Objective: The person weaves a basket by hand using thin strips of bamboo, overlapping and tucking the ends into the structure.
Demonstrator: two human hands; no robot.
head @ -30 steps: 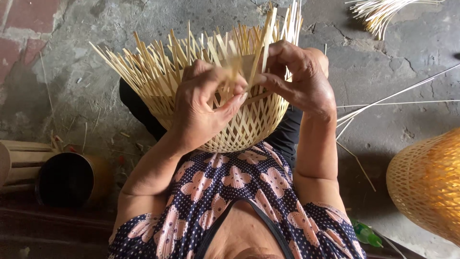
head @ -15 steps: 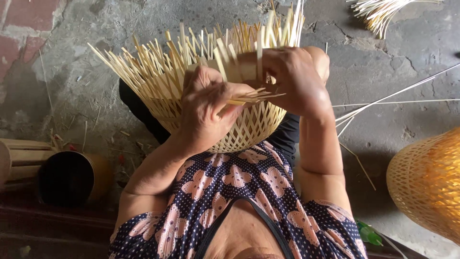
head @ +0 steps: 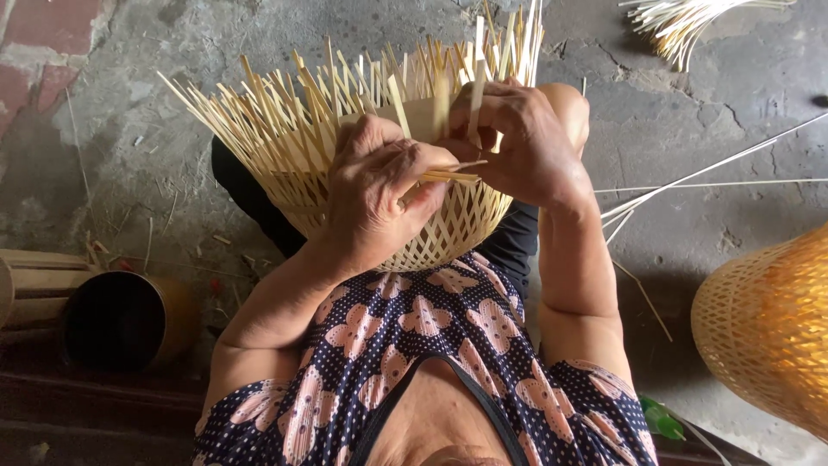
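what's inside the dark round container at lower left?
Only shadow shows inside the dark cylindrical container, lying on its side with its mouth toward the camera; no contents are discernible. Pale bamboo tubes sit beside it. Its back and underside are hidden.

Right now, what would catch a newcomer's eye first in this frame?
At centre, a half-woven bamboo basket rests on the person's lap, its loose strips fanning upward. Both hands work at its rim: the left hand pinches a few thin strips and the right hand grips an upright strip. At the right edge sits a finished woven basket, and at lower left a dark cylindrical container lies on its side.
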